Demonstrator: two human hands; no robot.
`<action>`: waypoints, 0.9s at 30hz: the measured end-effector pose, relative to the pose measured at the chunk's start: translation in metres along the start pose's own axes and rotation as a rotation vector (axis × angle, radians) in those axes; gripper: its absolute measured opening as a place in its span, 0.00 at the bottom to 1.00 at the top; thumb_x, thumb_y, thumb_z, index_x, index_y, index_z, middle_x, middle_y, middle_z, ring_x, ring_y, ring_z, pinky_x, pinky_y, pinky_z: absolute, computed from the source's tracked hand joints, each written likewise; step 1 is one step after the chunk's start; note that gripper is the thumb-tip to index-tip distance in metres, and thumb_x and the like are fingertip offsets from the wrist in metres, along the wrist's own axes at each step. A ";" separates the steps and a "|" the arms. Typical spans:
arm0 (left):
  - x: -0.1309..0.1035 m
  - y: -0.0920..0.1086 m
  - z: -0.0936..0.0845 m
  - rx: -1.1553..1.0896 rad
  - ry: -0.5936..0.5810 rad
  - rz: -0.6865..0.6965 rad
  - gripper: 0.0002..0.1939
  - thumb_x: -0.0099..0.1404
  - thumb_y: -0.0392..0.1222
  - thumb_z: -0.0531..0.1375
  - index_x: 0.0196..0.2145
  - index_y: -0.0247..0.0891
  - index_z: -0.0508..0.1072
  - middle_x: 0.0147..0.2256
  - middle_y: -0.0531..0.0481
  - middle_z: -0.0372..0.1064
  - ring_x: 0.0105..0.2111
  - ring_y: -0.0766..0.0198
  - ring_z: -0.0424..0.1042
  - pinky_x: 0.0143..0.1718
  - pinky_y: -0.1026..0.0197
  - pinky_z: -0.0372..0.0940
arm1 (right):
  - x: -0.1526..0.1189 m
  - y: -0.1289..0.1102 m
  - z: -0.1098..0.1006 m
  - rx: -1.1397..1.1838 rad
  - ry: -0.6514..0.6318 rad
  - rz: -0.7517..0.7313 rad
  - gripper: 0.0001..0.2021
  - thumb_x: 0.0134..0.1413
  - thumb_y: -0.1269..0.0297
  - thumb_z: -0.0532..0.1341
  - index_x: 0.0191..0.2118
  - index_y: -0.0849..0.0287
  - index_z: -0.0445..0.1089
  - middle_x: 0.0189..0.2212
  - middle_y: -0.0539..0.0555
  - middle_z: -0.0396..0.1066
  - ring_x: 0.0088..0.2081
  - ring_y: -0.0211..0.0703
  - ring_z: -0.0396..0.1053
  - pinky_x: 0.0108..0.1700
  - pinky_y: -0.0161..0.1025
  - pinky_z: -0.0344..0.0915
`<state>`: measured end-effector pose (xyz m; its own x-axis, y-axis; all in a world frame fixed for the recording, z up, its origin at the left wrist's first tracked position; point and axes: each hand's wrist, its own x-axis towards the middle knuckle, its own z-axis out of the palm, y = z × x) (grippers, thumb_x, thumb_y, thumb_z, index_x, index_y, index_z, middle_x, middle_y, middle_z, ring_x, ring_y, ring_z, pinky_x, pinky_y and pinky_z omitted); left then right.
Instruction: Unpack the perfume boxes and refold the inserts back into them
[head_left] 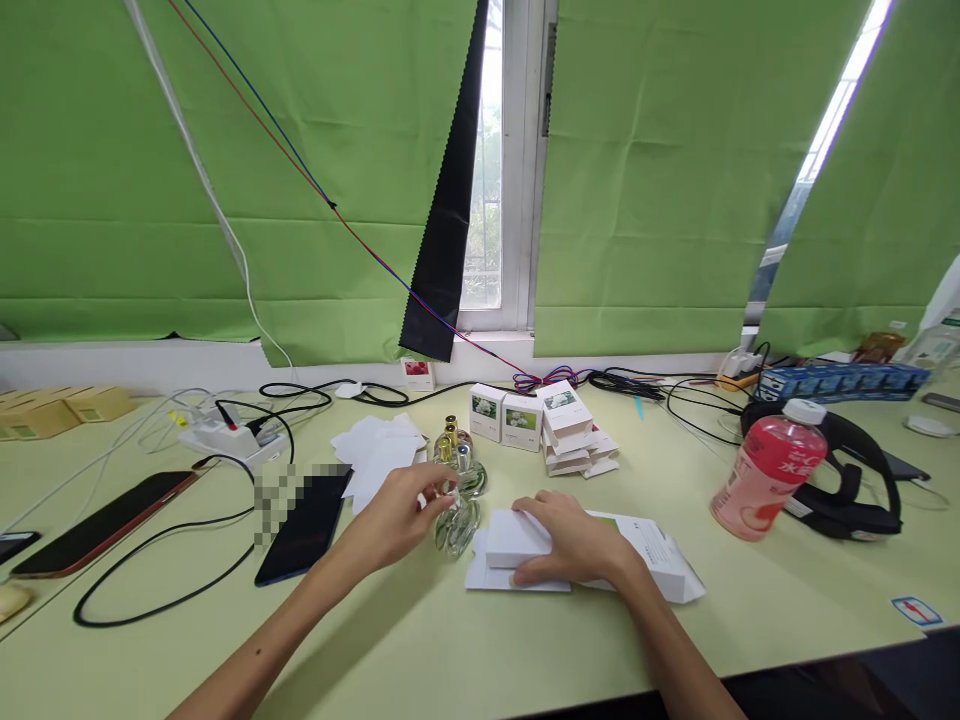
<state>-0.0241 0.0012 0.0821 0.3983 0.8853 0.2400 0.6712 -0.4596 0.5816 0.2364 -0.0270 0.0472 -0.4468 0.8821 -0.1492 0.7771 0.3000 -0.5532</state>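
Note:
My left hand (405,512) has its thumb and fingers pinched together at the upper end of a clear glass bottle (457,530). Just beyond it, several small glass bottles (472,480) with gold or silver tops stand in a cluster. My right hand (566,535) is closed over a white box (514,540), thumb on the near side and fingers across the top. Beneath that box lies a flat white carton piece (480,578). A longer white printed carton (649,555) with open flaps extends from under my right wrist.
Behind my hands are small flower-printed boxes (521,422) and a pile of cartons (566,425). White paper sheets (379,450) and a dark tablet (307,525) lie left. A pink drink bottle (769,475) and black headset (847,510) stand right. Cables (382,393) run along the back.

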 end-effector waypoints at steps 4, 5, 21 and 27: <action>0.020 0.002 0.009 0.250 -0.048 0.156 0.13 0.68 0.42 0.53 0.42 0.41 0.77 0.37 0.45 0.73 0.36 0.56 0.72 0.38 0.59 0.64 | 0.000 0.003 -0.001 0.019 0.009 -0.012 0.41 0.42 0.42 0.69 0.61 0.55 0.62 0.50 0.61 0.65 0.55 0.62 0.60 0.55 0.51 0.60; 0.023 0.001 0.012 0.279 -0.048 0.168 0.14 0.69 0.41 0.51 0.43 0.41 0.77 0.38 0.44 0.72 0.37 0.56 0.73 0.39 0.58 0.64 | 0.000 0.004 -0.002 0.032 0.009 -0.020 0.41 0.42 0.43 0.69 0.61 0.55 0.62 0.50 0.61 0.65 0.55 0.61 0.61 0.55 0.51 0.60; -0.049 0.034 0.037 -0.625 -0.167 -0.470 0.39 0.56 0.65 0.62 0.58 0.44 0.60 0.24 0.55 0.68 0.18 0.63 0.67 0.13 0.66 0.57 | -0.010 -0.015 -0.004 0.287 0.191 -0.347 0.49 0.34 0.47 0.75 0.65 0.47 0.57 0.62 0.54 0.58 0.64 0.52 0.54 0.64 0.46 0.54; -0.071 0.016 0.031 -0.556 0.053 -0.553 0.35 0.49 0.62 0.67 0.50 0.40 0.72 0.42 0.44 0.76 0.37 0.54 0.76 0.33 0.60 0.72 | -0.025 0.039 -0.028 0.132 0.021 0.057 0.47 0.35 0.51 0.74 0.63 0.57 0.59 0.63 0.62 0.57 0.63 0.60 0.54 0.64 0.51 0.52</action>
<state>-0.0222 -0.0714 0.0499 0.0583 0.9839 -0.1689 0.3467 0.1387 0.9277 0.2904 -0.0267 0.0525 -0.3937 0.9040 -0.1670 0.7350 0.2005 -0.6477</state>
